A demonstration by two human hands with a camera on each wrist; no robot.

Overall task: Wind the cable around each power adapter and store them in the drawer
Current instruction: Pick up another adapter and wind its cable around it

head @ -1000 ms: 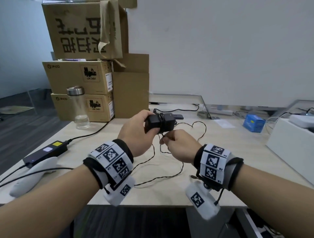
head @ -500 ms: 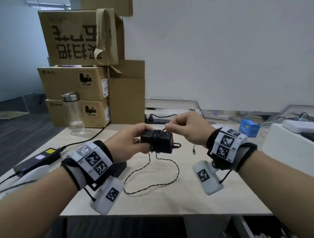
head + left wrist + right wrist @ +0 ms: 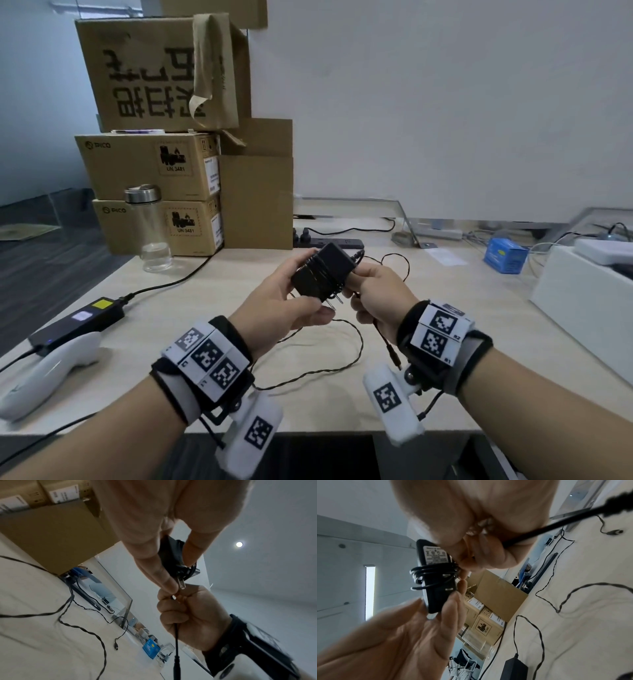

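My left hand (image 3: 284, 305) grips a small black power adapter (image 3: 323, 270) above the table, prongs pointing down toward me. Several turns of its thin black cable (image 3: 433, 572) circle the body. My right hand (image 3: 375, 294) is a fist round the free cable just right of the adapter. The cable's tail (image 3: 385, 339) hangs below that fist and ends in a barrel plug. In the left wrist view, left fingers (image 3: 154, 566) pinch the adapter (image 3: 171, 555) above the right fist (image 3: 188, 615). In the right wrist view the adapter's label (image 3: 435, 555) faces the camera. No drawer shows.
A second black adapter brick (image 3: 80, 320) with a yellow label lies plugged in at left, beside a white controller (image 3: 44, 373). A loose twisted cable (image 3: 356, 346) loops on the table. Stacked cardboard boxes (image 3: 154, 164), glass bottle (image 3: 150, 233), power strip (image 3: 329, 241), blue box (image 3: 505, 255), white box (image 3: 582, 298).
My right hand has come down from above the adapter to its near right side, drawing the cable round it. The left hand has tilted the adapter, turning its prongs toward me.
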